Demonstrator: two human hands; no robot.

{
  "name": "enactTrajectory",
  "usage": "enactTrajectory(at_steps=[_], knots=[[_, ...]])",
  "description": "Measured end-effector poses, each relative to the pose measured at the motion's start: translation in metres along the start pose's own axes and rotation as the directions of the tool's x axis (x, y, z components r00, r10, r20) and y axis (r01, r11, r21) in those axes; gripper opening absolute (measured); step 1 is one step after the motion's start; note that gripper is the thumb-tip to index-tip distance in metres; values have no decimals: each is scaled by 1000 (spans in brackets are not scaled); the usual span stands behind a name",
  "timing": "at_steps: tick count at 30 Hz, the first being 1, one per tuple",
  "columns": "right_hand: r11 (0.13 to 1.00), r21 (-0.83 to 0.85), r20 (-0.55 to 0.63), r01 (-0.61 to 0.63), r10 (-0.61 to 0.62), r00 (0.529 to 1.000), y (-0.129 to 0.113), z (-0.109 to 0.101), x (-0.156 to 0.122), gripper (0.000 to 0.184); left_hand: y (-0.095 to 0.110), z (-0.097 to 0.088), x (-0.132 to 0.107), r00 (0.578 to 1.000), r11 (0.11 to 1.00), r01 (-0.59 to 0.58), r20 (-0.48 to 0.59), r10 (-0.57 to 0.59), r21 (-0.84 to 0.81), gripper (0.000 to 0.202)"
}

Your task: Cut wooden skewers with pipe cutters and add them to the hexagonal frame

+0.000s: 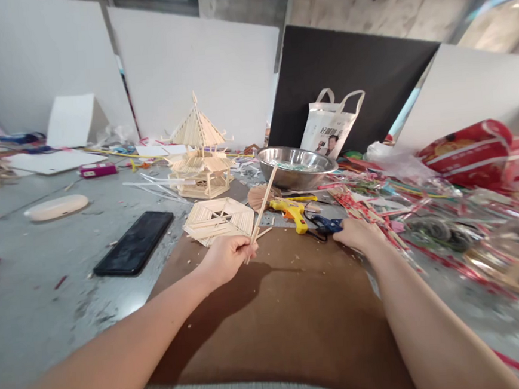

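Observation:
Pinched in my left hand (231, 258) is a thin wooden stick (264, 203), slanting up and to the right. Just behind that hand, a flat hexagonal panel of wooden sticks (216, 219) lies at the far edge of the brown mat (296, 323). My right hand (357, 235) is closed at the mat's far right, its fingers on blue-handled pliers (327, 224); their jaws are hard to make out. Beside the pliers lies a yellow glue gun (293, 213). Farther back stands a small pavilion of wooden sticks (200, 157) with a pointed roof.
A black phone (134, 243) and a white oval case (56, 207) lie left of the mat. Behind the glue gun stands a metal bowl (299, 162), with a white carrier bag (331, 126) behind it. Loose craft strips and a red bag (467, 151) clutter the right side.

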State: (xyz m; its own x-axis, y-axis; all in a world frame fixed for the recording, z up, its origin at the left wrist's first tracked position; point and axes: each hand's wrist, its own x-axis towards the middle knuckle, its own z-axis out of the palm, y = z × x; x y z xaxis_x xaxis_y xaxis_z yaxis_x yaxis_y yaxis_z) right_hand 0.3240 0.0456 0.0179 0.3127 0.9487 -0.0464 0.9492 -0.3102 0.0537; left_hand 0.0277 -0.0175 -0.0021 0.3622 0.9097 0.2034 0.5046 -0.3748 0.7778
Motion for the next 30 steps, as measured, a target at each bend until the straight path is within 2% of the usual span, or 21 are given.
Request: enactTrajectory(at_steps=[2, 4, 5, 6, 8, 9, 10, 11, 12, 13, 14, 15, 16, 18, 21, 25, 27, 30], knots=[[1000, 23, -35, -17, 18, 999, 0, 0, 1, 37, -1, 0, 0, 1000, 1000, -8, -7, 8, -11, 33], [995, 95, -174, -43, 59, 983, -1, -4, 0, 42, -1, 0, 1, 1000, 1000, -18, -25, 18, -4, 33], [987, 156, -287, -39, 83, 954, -2, -7, -2, 43, -1, -1, 1, 999, 1000, -28, -39, 28, 5, 33], [972, 235, -412, -8, 107, 905, -4, -11, -5, 42, 0, -1, 1, 998, 999, -45, -54, 46, 11, 33], [900, 407, -597, 157, 132, 791, -11, -20, -13, 34, 1, -2, 1, 993, 996, -93, -75, 92, 0, 33], [823, 501, -625, 268, 129, 770, -16, -24, -18, 29, 2, -2, 1, 990, 993, -115, -87, 113, -19, 33], [702, 612, -603, 365, 115, 789, -22, -27, -24, 23, 3, -2, 1, 987, 990, -131, -99, 127, -44, 31], [529, 741, -529, 412, 82, 845, -28, -30, -31, 18, 4, -2, 0, 986, 988, -140, -106, 132, -67, 30], [327, 856, -429, 401, 16, 903, -34, -32, -38, 16, 5, -2, 0, 985, 986, -143, -110, 133, -84, 28], [129, 925, -349, 357, -80, 934, -40, -34, -45, 15, 6, -3, -1, 985, 985, -144, -110, 133, -96, 27], [-39, 953, -301, 299, -173, 938, -45, -36, -52, 15, 7, -3, -1, 985, 984, -147, -106, 136, -103, 27], [-158, 960, -265, 229, -266, 927, -50, -36, -58, 15, 7, -3, -2, 985, 983, -151, -95, 142, -106, 27], [-230, 962, -222, 146, -351, 910, -53, -37, -64, 14, 8, -4, -2, 985, 982, -158, -86, 149, -105, 27], [-293, 956, -154, 12, -468, 870, -58, -37, -71, 12, 9, -5, -3, 984, 982, -167, -70, 161, -93, 28], [-291, 948, -65, -128, -572, 818, -61, -35, -74, 8, 8, -7, -2, 985, 983, -165, -71, 160, -74, 27], [-284, 943, -45, -175, -628, 777, -65, -29, -77, 10, 4, -8, 0, 986, 984, -164, -24, 163, -72, 26], [-291, 938, -62, -190, -678, 733, -68, -28, -80, 20, 3, -8, 1, 990, 985, -136, 29, 140, -110, 28], [-359, 915, -154, -186, -735, 660, -71, -27, -86, 37, 4, -9, 0, 993, 963, -42, 94, 69, -266, 29]])
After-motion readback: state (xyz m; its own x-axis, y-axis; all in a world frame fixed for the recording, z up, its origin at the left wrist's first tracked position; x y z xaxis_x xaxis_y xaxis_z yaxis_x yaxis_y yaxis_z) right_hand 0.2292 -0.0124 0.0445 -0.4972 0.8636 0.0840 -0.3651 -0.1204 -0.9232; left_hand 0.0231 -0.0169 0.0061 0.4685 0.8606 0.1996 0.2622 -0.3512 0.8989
